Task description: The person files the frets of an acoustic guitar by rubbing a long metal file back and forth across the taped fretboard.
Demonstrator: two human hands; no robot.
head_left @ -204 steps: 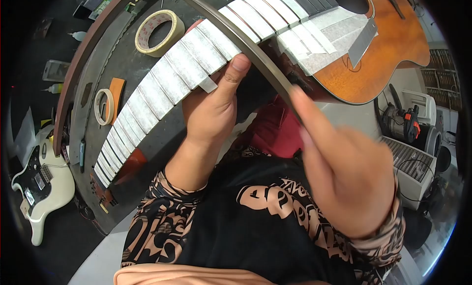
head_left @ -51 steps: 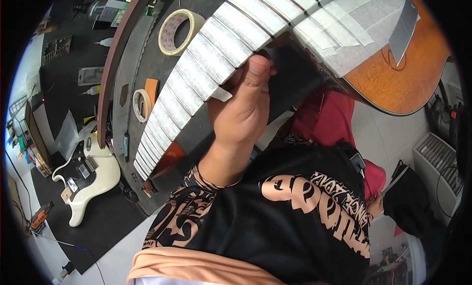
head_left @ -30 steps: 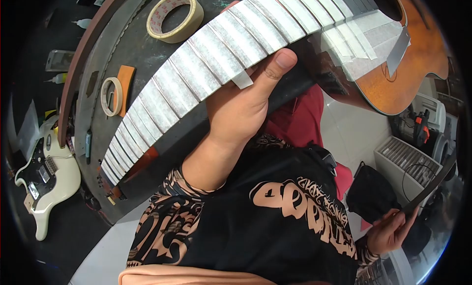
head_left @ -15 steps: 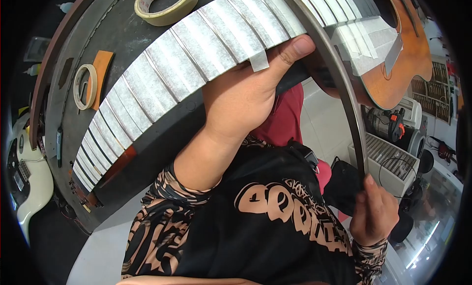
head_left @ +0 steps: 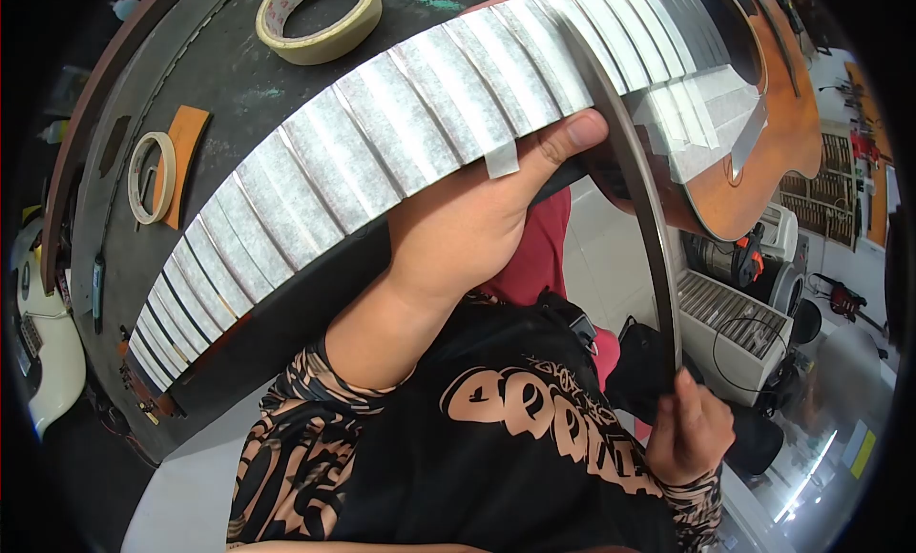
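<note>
Right grip (head_left: 692, 429) on file (head_left: 649, 209), shirt lettering (head_left: 544, 415) unclear

A guitar neck (head_left: 382, 124) slants over the bench (head_left: 229, 95), its body (head_left: 787, 157) at upper right. Behind the neck sits a large tape roll (head_left: 358, 33); farther left, a small roll (head_left: 135, 186) overlaps a flat strip (head_left: 191, 147). A long file (head_left: 649, 195) crosses the neck, ending in the right hand (head_left: 689, 429).

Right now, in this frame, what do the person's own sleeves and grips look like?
The left grip and right grip are bare, ungloved hands. The left sleeve is black with a peach-toned graphic pattern and ends, bunched, well short of the wrist. The right sleeve shows the same colours and reaches nearer the wrist.
</note>
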